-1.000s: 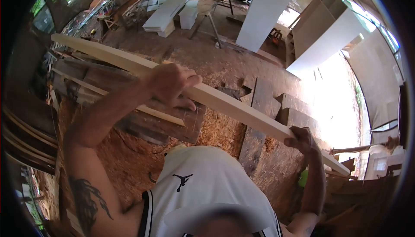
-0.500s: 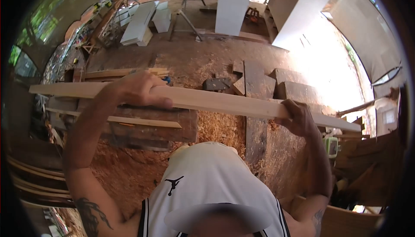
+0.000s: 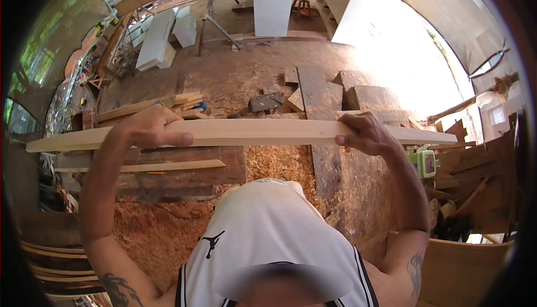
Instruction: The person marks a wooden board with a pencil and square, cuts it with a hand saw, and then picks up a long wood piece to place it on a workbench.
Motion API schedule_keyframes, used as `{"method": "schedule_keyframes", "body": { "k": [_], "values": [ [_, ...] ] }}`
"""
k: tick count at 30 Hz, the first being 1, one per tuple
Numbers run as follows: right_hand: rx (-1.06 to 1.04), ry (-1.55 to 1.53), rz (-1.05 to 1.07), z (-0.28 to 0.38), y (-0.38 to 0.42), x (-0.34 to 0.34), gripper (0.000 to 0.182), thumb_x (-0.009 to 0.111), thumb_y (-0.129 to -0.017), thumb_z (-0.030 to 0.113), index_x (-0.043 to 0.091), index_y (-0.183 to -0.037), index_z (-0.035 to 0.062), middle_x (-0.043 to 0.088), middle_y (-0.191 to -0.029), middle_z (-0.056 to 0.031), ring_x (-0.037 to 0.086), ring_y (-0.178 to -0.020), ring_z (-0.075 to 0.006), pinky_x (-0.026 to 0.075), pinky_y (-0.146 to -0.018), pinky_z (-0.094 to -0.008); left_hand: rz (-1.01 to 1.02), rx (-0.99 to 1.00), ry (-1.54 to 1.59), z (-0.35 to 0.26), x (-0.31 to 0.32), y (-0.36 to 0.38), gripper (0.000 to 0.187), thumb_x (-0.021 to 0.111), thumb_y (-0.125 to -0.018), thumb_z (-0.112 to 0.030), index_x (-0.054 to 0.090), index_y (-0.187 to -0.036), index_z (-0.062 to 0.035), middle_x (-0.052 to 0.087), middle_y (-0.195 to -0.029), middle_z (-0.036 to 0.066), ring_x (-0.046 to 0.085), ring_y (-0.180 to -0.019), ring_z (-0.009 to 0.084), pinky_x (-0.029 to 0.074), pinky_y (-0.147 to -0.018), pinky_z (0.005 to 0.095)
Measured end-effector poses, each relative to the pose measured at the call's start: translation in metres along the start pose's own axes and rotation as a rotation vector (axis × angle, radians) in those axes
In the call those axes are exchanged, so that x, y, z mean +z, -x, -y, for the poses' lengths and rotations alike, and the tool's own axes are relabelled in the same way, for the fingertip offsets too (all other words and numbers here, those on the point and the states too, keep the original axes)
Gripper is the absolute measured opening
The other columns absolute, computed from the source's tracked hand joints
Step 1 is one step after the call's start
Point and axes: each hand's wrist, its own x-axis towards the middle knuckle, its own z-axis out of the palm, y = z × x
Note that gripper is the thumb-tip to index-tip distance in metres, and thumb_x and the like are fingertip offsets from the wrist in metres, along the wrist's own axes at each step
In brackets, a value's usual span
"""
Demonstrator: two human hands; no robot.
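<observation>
A long, pale wooden board (image 3: 263, 132) stretches across the view in front of my chest, nearly level. My left hand (image 3: 154, 128) grips it left of the middle, with the thumb along the near face and the fingers over the far edge. Right of the middle, my right hand (image 3: 366, 133) is wrapped round the same board, its thumb on the near side. Below the board's left part lies a dark wooden bench top (image 3: 229, 167), which carries a thin wooden strip (image 3: 184, 166) and an orange pencil-like stick (image 3: 156, 172).
Wood shavings (image 3: 279, 161) cover the ground. A dark plank (image 3: 324, 167) and wood blocks (image 3: 265, 101) lie beyond the board. At right stands a green-framed box (image 3: 426, 164) near stacked timber. White panels (image 3: 274, 5) and a trestle (image 3: 221, 30) are farther back.
The board has levelled out: its right part has risen and its left end has dropped. Both hands moved with it and kept their hold. The view has shifted slightly to the right.
</observation>
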Motion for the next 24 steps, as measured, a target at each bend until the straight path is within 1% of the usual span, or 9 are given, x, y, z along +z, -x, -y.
{"method": "schedule_keyframes", "body": {
  "k": [12, 14, 15, 17, 18, 20, 22, 23, 24],
  "values": [
    [0.036, -0.027, 0.061, 0.003, 0.007, 0.002, 0.077, 0.052, -0.099, 0.079, 0.071, -0.100, 0.0043, 0.067, -0.076, -0.0124, 0.066, -0.066, -0.0219, 0.054, -0.060, -0.0491, 0.015, 0.025, 0.017, -0.015, 0.003, -0.002, 0.082, 0.074, -0.080, -0.081, 0.078, -0.090, 0.0005, 0.069, -0.073, 0.011, 0.065, -0.073, 0.0207, 0.051, -0.066, 0.0407],
    [0.194, -0.013, 0.078, 0.007, 0.011, 0.002, 0.072, 0.061, -0.099, 0.071, 0.073, -0.109, 0.0013, 0.071, -0.085, -0.0142, 0.070, -0.079, -0.0262, 0.058, -0.073, -0.0445, 0.081, -0.004, 0.004, -0.015, 0.002, -0.007, 0.075, 0.074, -0.084, -0.075, 0.079, -0.093, -0.0009, 0.071, -0.077, 0.011, 0.068, -0.075, 0.0210, 0.052, -0.069, 0.0407],
    [0.233, -0.103, 0.068, 0.001, 0.015, 0.007, 0.066, 0.066, -0.100, 0.060, 0.072, -0.124, -0.0009, 0.076, -0.100, -0.0160, 0.073, -0.096, -0.0302, 0.058, -0.088, -0.0423, 0.077, 0.052, 0.003, -0.026, 0.002, -0.005, 0.062, 0.071, -0.090, -0.065, 0.081, -0.097, -0.0041, 0.076, -0.087, 0.014, 0.071, -0.083, 0.0251, 0.054, -0.076, 0.0422],
    [0.112, -0.448, 0.078, -0.038, 0.008, 0.024, 0.054, 0.067, -0.106, 0.043, 0.067, -0.138, -0.0006, 0.077, -0.119, -0.0195, 0.074, -0.108, -0.0262, 0.058, -0.096, -0.0421, 0.148, 0.075, -0.159, -0.010, 0.007, -0.017, 0.065, 0.068, -0.090, -0.067, 0.081, -0.108, -0.0068, 0.078, -0.106, 0.020, 0.072, -0.098, 0.0356, 0.055, -0.088, 0.0478],
    [0.114, -0.426, 0.043, -0.076, 0.013, 0.039, 0.049, 0.065, -0.107, 0.038, 0.068, -0.135, -0.0023, 0.078, -0.114, -0.0181, 0.074, -0.106, -0.0229, 0.059, -0.093, -0.0397, 0.075, 0.086, -0.171, -0.004, 0.015, -0.020, 0.067, 0.069, -0.089, -0.071, 0.081, -0.099, -0.0057, 0.077, -0.088, 0.014, 0.071, -0.083, 0.0288, 0.055, -0.076, 0.0433],
    [0.096, -0.260, 0.029, -0.063, 0.014, 0.033, 0.056, 0.073, -0.100, 0.049, 0.073, -0.115, -0.0045, 0.073, -0.086, -0.0104, 0.067, -0.086, -0.0158, 0.055, -0.070, -0.0392, 0.069, 0.034, -0.177, -0.012, 0.017, -0.016, 0.078, 0.067, -0.085, -0.078, 0.082, -0.107, -0.0051, 0.078, -0.103, 0.019, 0.074, -0.098, 0.0340, 0.055, -0.086, 0.0454],
    [0.124, -0.366, 0.039, -0.061, 0.011, 0.037, 0.056, 0.081, -0.090, 0.051, 0.069, -0.099, -0.0034, 0.059, -0.077, 0.0002, 0.052, -0.077, -0.0097, 0.047, -0.065, -0.0344, 0.053, 0.077, -0.167, -0.005, 0.028, -0.022, 0.081, 0.066, -0.085, -0.080, 0.081, -0.109, -0.0037, 0.078, -0.105, 0.019, 0.073, -0.102, 0.0357, 0.055, -0.090, 0.0467],
    [0.033, -0.430, -0.010, -0.114, 0.007, 0.058, 0.053, 0.083, -0.089, 0.050, 0.070, -0.100, -0.0006, 0.066, -0.079, -0.0049, 0.062, -0.074, -0.0183, 0.052, -0.067, -0.0393, 0.046, 0.073, -0.155, 0.000, 0.032, -0.027, 0.082, 0.066, -0.085, -0.080, 0.081, -0.110, -0.0033, 0.078, -0.105, 0.020, 0.073, -0.103, 0.0360, 0.054, -0.091, 0.0471],
    [0.082, -0.297, 0.084, -0.089, 0.004, 0.047, 0.041, 0.078, -0.094, 0.036, 0.069, -0.112, 0.0010, 0.068, -0.087, -0.0067, 0.066, -0.080, -0.0200, 0.055, -0.069, -0.0401, 0.044, 0.073, -0.145, 0.003, 0.035, -0.031, 0.083, 0.066, -0.085, -0.080, 0.081, -0.111, -0.0028, 0.078, -0.105, 0.020, 0.073, -0.104, 0.0362, 0.054, -0.091, 0.0474]
  ]
}}
